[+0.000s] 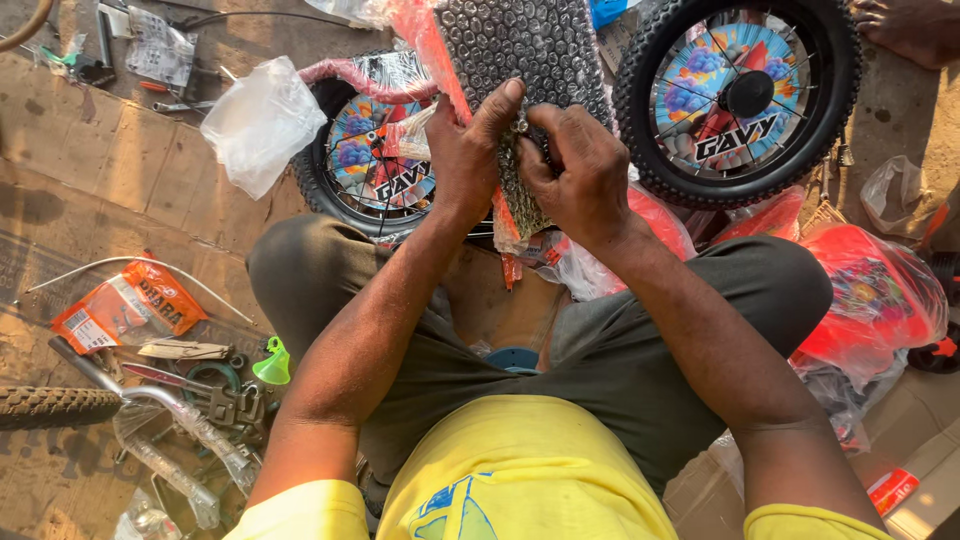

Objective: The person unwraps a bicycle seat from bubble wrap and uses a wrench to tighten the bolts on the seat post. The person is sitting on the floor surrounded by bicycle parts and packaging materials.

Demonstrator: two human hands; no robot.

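Both my hands work on a part wrapped in bubble wrap [520, 50] held up in front of me above my knees. My left hand [470, 150] grips the wrap's left edge, beside a red plastic strip [430, 50], with the thumb raised. My right hand [575, 170] pinches the wrap at its middle, fingertips meeting the left thumb. What lies under the wrap is hidden. Two small bicycle wheels with black tyres and colourful discs stand behind it, one at the left [365, 170] and one at the right [740, 95].
On the paved ground at left lie an orange packet [125, 310], a clear plastic bag [260, 120], a chrome handlebar [150, 410], a tyre [55, 405], metal tools and a green funnel [272, 365]. Red plastic-wrapped parts [880, 300] sit at right. Another person's foot [910, 25] shows top right.
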